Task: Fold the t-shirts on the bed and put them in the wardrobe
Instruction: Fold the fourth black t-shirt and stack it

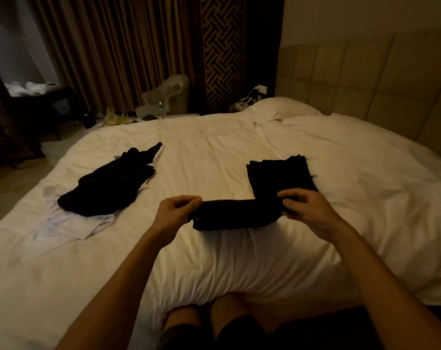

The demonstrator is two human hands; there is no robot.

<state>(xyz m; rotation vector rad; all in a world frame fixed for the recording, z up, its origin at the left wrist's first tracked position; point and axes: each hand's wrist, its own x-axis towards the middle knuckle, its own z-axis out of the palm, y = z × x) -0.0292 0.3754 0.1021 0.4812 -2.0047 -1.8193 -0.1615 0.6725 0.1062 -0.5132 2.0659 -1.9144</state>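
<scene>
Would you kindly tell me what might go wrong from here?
The folded black t-shirt, pinched only at its ends by the left hand and right hand, may sag open in the middle. Its right end seems to touch the neat stack of folded black garments, so lifting it could pull that stack askew.

Forearms extended, left hand (175,210) and right hand (306,208) each pinch one end of a black t-shirt (229,215).

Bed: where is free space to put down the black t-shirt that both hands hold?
Free: the strip between the unfolded black pile and the folded stack; the area right of the stack, toward the headboard; the stretch beyond the stack up to the pillow. Crowded: the left side, where the pile lies over white clothes.
</scene>
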